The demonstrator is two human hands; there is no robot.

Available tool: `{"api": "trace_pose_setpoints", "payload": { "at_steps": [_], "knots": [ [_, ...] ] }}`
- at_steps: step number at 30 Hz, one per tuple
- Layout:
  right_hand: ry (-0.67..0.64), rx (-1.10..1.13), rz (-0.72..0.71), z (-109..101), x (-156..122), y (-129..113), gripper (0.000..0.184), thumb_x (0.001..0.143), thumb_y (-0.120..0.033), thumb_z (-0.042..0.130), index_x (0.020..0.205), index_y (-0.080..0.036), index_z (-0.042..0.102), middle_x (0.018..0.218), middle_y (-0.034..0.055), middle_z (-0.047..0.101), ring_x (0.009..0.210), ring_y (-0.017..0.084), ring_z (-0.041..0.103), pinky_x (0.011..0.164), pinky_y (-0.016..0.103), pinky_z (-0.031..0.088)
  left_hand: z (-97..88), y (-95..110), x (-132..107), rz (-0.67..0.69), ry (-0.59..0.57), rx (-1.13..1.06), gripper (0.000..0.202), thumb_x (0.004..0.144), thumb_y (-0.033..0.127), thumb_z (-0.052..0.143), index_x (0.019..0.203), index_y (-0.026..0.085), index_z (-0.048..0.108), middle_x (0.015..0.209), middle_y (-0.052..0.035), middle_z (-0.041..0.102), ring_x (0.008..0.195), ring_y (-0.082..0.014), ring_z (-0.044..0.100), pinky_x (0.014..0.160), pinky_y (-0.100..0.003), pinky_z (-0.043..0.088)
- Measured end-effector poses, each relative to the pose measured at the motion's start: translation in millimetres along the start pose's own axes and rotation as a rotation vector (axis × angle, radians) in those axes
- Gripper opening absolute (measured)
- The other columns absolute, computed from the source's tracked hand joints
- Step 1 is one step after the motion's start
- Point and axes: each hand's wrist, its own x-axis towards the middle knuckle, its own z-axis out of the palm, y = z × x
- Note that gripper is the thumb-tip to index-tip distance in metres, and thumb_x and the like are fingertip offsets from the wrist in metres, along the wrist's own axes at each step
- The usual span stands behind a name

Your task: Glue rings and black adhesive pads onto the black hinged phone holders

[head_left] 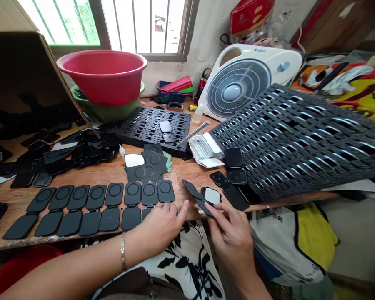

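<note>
My left hand (162, 225) lies at the right end of a row of several unfolded black hinged pads (115, 189), most with a ring on the upper half. Its fingers rest over the lower half of the last pad, partly hiding it, and the thumb stretches out to the right. Between the closed fingers of my right hand (233, 227) is a black pointed, blade-like tool (192, 191), its tip turned up and left. Just beyond those fingertips is a black piece with a pale square face (211, 196); whether they touch it is unclear.
Flat black sheets with rings (150, 162) lie mid-table near a white pad (134, 160). A black slotted tray (162, 121) sits behind, and a larger one (312, 141) leans against a fan (237, 83). Loose black parts (90, 150) pile by a carton (25, 83) and red basin (103, 77).
</note>
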Motion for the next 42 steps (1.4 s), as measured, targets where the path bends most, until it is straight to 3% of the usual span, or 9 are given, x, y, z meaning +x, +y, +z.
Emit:
{"api": "trace_pose_setpoints", "payload": {
  "at_steps": [3, 7, 11, 15, 20, 25, 31, 37, 42],
  "knots": [
    [-0.019, 0.212, 0.434, 2, -3, -1, 0.030, 0.089, -0.034, 0.061, 0.114, -0.019, 0.069, 0.090, 0.0087, 0.073, 0.076, 0.021, 0.070, 0.075, 0.035, 0.056, 5.1, 1, 1, -0.012, 0.031, 0.031, 0.065, 0.085, 0.021, 0.056, 0.145, 0.003, 0.039, 0.121, -0.0264, 0.058, 0.105, -0.0350, 0.060, 0.080, -0.045, 0.054],
    [-0.207, 0.586, 0.856, 16, -7, -5, 0.071, 0.080, -0.050, 0.068, 0.139, -0.017, 0.046, 0.079, 0.0045, 0.074, 0.051, 0.018, 0.065, 0.054, 0.030, 0.055, 7.1, 5, -1, -0.008, 0.011, 0.009, 0.046, 0.088, 0.015, 0.047, 0.132, 0.001, 0.052, 0.127, -0.0322, 0.055, 0.111, -0.0383, 0.058, 0.083, -0.050, 0.053],
    [-0.297, 0.590, 0.902, 25, -8, -7, 0.068, 0.082, -0.052, 0.066, 0.138, -0.019, 0.050, 0.050, -0.0065, 0.057, 0.039, 0.014, 0.055, 0.046, 0.025, 0.047, -14.7, -6, -7, -0.059, 0.057, -0.084, 0.051, 0.086, 0.012, 0.048, 0.137, 0.007, 0.049, 0.129, -0.0275, 0.057, 0.109, -0.0341, 0.060, 0.074, -0.040, 0.058],
    [-0.268, 0.691, 0.935, 32, -13, -7, 0.066, 0.086, -0.055, 0.061, 0.139, -0.017, 0.055, 0.046, -0.0043, 0.056, 0.041, 0.015, 0.056, 0.045, 0.024, 0.047, -37.0, -36, -10, -0.292, 0.288, -0.301, 0.049, 0.087, 0.014, 0.045, 0.134, 0.013, 0.056, 0.104, -0.0154, 0.070, 0.086, -0.0243, 0.066, 0.074, -0.036, 0.058],
    [-0.241, 0.860, 1.002, 42, -24, -7, 0.064, 0.083, -0.058, 0.063, 0.128, -0.013, 0.066, 0.055, 0.0030, 0.065, 0.043, 0.015, 0.056, 0.039, 0.024, 0.044, -31.5, -59, -5, -0.702, 0.408, -1.168, 0.035, 0.083, 0.025, 0.056, 0.113, 0.016, 0.072, 0.089, -0.0067, 0.075, 0.077, -0.0193, 0.069, 0.074, -0.032, 0.057],
    [-0.185, 0.880, 0.983, 39, -20, -7, 0.065, 0.084, -0.056, 0.063, 0.132, -0.012, 0.063, 0.055, 0.0023, 0.065, 0.045, 0.015, 0.055, 0.044, 0.026, 0.047, 2.4, -21, -8, -0.884, 0.550, -1.893, 0.056, 0.081, 0.041, 0.069, 0.129, 0.013, 0.062, 0.123, -0.0129, 0.069, 0.110, -0.0235, 0.065, 0.098, -0.037, 0.049],
    [-0.212, 0.888, 1.007, 39, -18, -11, 0.071, 0.080, -0.060, 0.065, 0.133, -0.012, 0.061, 0.060, 0.0024, 0.066, 0.046, 0.014, 0.056, 0.044, 0.025, 0.046, 23.1, 24, -15, -0.702, 0.207, -2.029, 0.089, 0.079, 0.039, 0.073, 0.153, 0.010, 0.031, 0.120, -0.0161, 0.069, 0.115, -0.0228, 0.063, 0.102, -0.037, 0.046],
    [-0.346, 0.726, 0.905, 34, -13, -6, 0.062, 0.083, -0.055, 0.061, 0.134, -0.019, 0.061, 0.049, -0.0068, 0.048, 0.039, 0.009, 0.036, 0.040, 0.021, 0.031, 17.8, 12, -11, -0.712, -0.022, -1.801, 0.077, 0.084, 0.029, 0.063, 0.151, 0.008, 0.033, 0.091, -0.0084, 0.071, 0.078, -0.0195, 0.071, 0.073, -0.030, 0.054],
    [-0.438, 0.488, 0.714, 24, 0, 3, 0.050, 0.082, -0.047, 0.062, 0.125, -0.020, 0.069, 0.049, -0.0095, 0.027, 0.045, 0.009, 0.028, 0.046, 0.022, 0.029, 1.2, -6, -23, -0.522, -0.107, -1.387, 0.058, 0.092, 0.032, 0.052, 0.145, 0.011, 0.046, 0.081, -0.0068, 0.071, 0.070, -0.0207, 0.070, 0.065, -0.029, 0.054]
  ]
}}
